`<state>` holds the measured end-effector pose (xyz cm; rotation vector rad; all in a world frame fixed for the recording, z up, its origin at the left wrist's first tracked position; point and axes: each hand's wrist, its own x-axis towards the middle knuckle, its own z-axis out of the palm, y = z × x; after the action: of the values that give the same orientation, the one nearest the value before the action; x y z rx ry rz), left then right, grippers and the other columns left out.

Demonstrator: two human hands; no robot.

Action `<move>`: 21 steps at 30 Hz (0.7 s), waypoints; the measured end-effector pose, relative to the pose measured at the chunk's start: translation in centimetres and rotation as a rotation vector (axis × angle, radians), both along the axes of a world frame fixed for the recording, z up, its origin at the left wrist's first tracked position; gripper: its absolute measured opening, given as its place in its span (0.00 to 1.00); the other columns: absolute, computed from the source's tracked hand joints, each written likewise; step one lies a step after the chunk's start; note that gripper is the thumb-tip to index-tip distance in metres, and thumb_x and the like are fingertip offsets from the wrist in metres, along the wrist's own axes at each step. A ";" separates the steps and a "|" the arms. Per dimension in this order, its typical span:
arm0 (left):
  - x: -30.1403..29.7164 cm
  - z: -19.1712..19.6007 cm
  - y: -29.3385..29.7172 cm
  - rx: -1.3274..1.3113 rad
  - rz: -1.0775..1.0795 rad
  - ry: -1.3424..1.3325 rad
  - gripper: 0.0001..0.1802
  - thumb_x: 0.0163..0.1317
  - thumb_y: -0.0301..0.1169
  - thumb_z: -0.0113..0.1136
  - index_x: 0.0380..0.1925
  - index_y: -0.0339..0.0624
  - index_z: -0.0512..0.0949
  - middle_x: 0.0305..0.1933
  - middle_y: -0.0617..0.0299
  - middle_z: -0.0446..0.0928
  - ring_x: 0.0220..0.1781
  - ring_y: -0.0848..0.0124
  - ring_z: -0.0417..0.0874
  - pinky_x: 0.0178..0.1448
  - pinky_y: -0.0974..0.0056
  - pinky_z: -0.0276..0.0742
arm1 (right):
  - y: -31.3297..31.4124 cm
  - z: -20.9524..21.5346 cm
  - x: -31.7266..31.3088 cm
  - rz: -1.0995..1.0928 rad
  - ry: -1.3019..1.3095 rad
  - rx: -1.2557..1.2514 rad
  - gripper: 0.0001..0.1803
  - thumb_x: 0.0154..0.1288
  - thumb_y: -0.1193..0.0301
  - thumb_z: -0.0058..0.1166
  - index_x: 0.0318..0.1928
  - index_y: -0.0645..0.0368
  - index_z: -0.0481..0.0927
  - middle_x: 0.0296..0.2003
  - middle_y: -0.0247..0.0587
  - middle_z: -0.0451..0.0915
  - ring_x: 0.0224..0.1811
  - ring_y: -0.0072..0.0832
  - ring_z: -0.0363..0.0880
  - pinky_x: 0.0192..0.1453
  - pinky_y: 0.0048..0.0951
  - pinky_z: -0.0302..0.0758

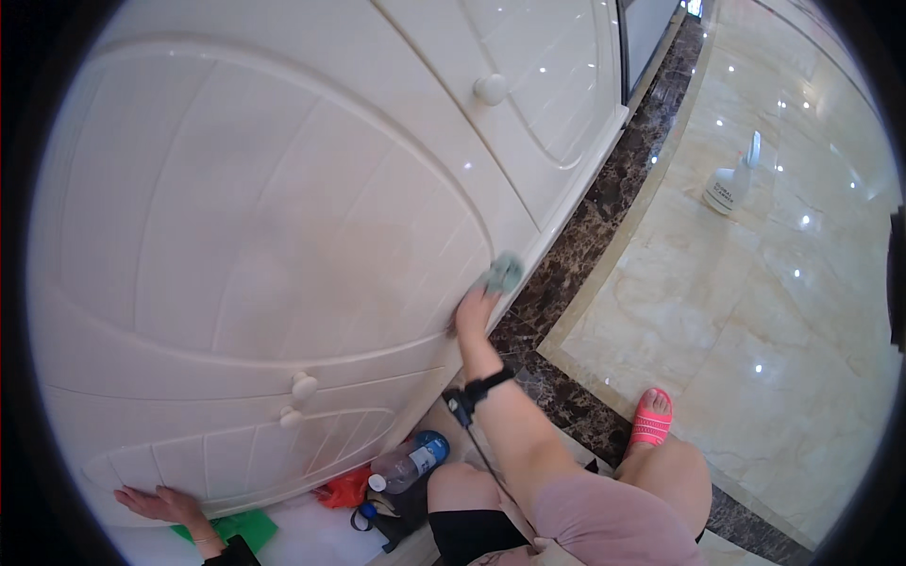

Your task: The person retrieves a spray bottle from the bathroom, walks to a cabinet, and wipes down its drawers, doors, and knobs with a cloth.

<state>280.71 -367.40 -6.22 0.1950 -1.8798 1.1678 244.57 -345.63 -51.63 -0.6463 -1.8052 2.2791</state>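
Note:
My right hand (475,309) presses a crumpled pale green cloth (505,272) against the lower edge of a glossy cream cabinet door (311,217), near its corner. The fingers close around the cloth and are partly hidden; the cloth is slightly blurred. My left hand (159,504) rests on the outer edge of the smaller cream door (236,462), fingers stretched out and holding nothing. Round white knobs (304,385) sit on both doors, close to the seam between them.
A white spray bottle (727,191) stands on the shiny marble floor (793,302) at right. Beside my knee are a large plastic bottle (404,467), a red bag (345,488) and dark items. Something green (247,530) lies below my left hand. My foot wears a pink slipper (651,420).

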 end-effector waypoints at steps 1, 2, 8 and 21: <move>-1.6 -1.6 -0.3 0.023 -0.035 0.006 0.34 0.73 0.48 0.37 0.67 0.31 0.56 0.73 0.40 0.51 0.74 0.46 0.51 0.74 0.47 0.48 | -0.4 -4.6 2.0 0.106 -0.166 -0.034 0.26 0.73 0.69 0.33 0.68 0.64 0.56 0.67 0.60 0.58 0.69 0.51 0.56 0.74 0.42 0.49; -0.3 -0.1 -0.6 -0.030 -0.002 -0.016 0.34 0.73 0.47 0.38 0.67 0.30 0.56 0.73 0.40 0.52 0.73 0.46 0.52 0.73 0.47 0.48 | -3.7 0.3 5.9 0.224 -0.011 -0.042 0.26 0.66 0.69 0.41 0.64 0.61 0.62 0.67 0.57 0.58 0.70 0.50 0.55 0.74 0.46 0.48; 2.3 2.1 -0.7 -0.128 0.031 -0.038 0.34 0.73 0.48 0.36 0.67 0.29 0.56 0.71 0.41 0.56 0.73 0.45 0.53 0.72 0.47 0.51 | -0.5 19.3 2.2 0.399 0.920 0.472 0.33 0.45 0.68 0.59 0.58 0.52 0.73 0.70 0.57 0.53 0.75 0.54 0.43 0.71 0.70 0.29; 0.7 1.6 -0.5 -0.042 -0.013 -0.039 0.35 0.72 0.48 0.37 0.67 0.28 0.55 0.72 0.40 0.51 0.73 0.47 0.52 0.74 0.49 0.49 | -1.1 -6.0 5.5 0.276 -0.057 0.248 0.34 0.60 0.76 0.43 0.68 0.69 0.55 0.65 0.70 0.56 0.70 0.63 0.50 0.76 0.50 0.42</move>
<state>281.45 -367.93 -4.59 0.1371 -1.8861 1.2091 250.07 -346.77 -57.61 -0.4480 -2.2829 2.1561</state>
